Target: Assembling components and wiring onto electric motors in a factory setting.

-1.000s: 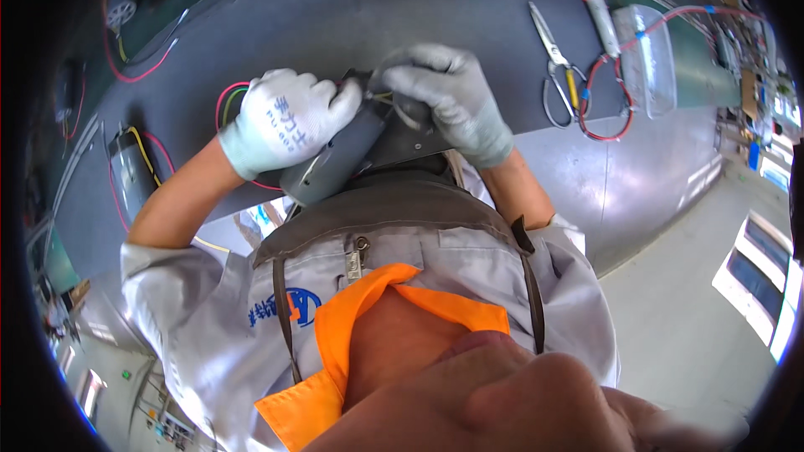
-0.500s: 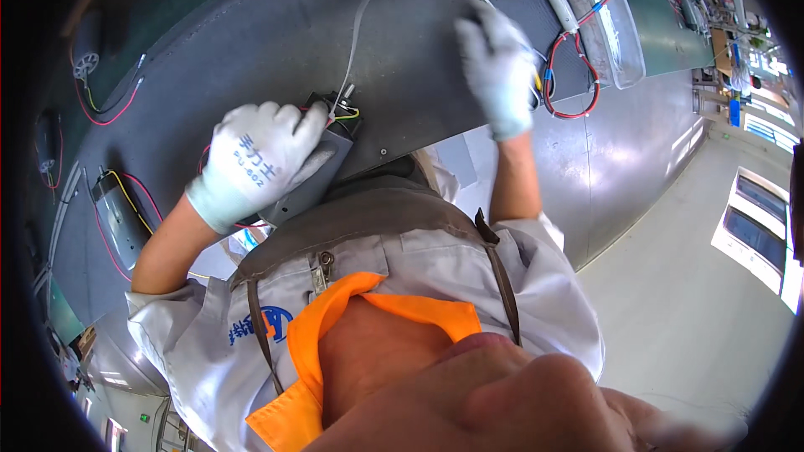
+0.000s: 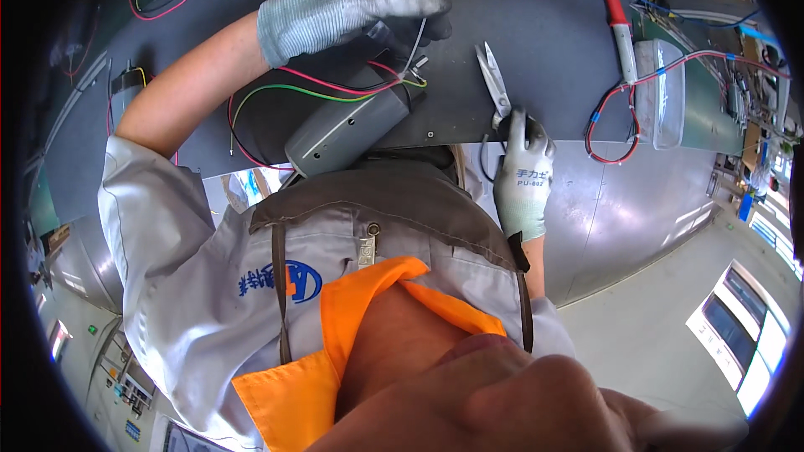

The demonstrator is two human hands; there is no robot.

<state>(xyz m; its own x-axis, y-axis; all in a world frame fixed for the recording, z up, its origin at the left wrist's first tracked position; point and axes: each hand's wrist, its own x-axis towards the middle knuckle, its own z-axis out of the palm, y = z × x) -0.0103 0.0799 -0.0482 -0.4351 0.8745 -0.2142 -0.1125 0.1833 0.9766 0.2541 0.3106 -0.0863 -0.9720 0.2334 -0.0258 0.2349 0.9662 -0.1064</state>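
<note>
A grey cylindrical motor (image 3: pixel 345 132) lies near the table's front edge. Red and green-yellow wires (image 3: pixel 335 94) run from its far end, where a white cable tie (image 3: pixel 416 43) encircles them with its long tail pointing up. Above the motor, my left hand (image 3: pixel 356 12), in a white glove, has its fingers closed around the tail; the exact contact is partly hidden. My gloved right hand (image 3: pixel 525 163) grips a pair of scissors (image 3: pixel 494 82) by the dark handles at the table edge. The blades point away from me, nearly together, to the right of the motor.
A red-handled soldering iron (image 3: pixel 615 21) lies on the right, with a looped red-black cable (image 3: pixel 593 121) beside a clear plastic box (image 3: pixel 667 100). Another motor (image 3: pixel 126 88) is at the left, partly behind my forearm. Loose leads (image 3: pixel 167 12) lie at the far left.
My left hand has moved from the motor's wired end up to the cable tie's tail. My right hand has come down to the table edge with the scissors. The view has shifted.
</note>
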